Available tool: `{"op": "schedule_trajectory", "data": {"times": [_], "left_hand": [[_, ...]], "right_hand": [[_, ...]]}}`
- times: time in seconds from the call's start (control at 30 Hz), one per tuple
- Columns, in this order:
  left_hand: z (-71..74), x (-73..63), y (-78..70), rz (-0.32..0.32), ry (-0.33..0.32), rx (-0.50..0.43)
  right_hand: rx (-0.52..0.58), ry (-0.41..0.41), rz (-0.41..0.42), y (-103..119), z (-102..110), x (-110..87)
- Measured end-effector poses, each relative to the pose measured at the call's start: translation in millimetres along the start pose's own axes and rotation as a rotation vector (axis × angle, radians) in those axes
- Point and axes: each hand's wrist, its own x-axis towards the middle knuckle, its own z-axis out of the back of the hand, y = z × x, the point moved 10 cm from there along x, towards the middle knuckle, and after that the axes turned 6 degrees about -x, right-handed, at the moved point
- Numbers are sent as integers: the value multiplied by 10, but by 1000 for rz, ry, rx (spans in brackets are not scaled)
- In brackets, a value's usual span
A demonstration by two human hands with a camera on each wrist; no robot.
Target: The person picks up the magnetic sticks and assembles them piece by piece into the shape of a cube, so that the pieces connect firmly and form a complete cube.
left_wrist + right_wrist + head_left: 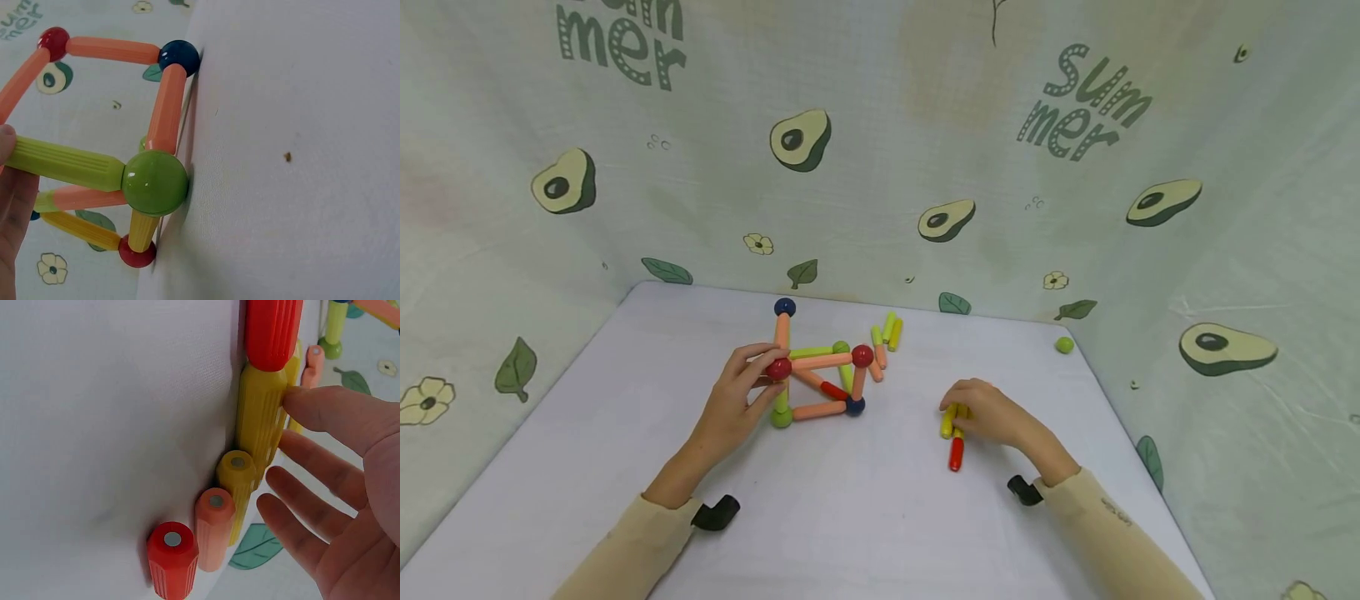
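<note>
My left hand [741, 396] grips a frame of magnetic sticks and balls at its front corner, by the red ball [780, 368]. A lime stick [69, 162] runs from my left fingers to a green ball [155, 182], low near the tabletop. Other corners carry a blue ball [785, 307] and a second red ball [862, 356]. My right hand [988, 412] reaches down to a yellow stick [261, 412], pinching it between thumb and forefinger tips. A red stick [956, 454] meets its end in line. A second yellow stick [947, 422] lies alongside.
Beside my right fingertips, a coral stick [215, 528] and another red stick [174, 559] lie on the table. Several loose sticks, among them a yellow-green one [889, 327], are behind the frame. A green ball [1064, 344] sits at the back right, by a patterned cloth [880, 167].
</note>
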Motion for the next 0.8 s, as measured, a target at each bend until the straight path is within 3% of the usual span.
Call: {"op": "schedule_trajectory", "data": {"times": [0.43,0.8], "left_hand": [[-2,0,-4,-10,3,-7],[3,-3,-2,-5,2,-15]], "right_hand": [[-62,5,79,125,-92,126],[-25,-109,87,514,47,181]]}}
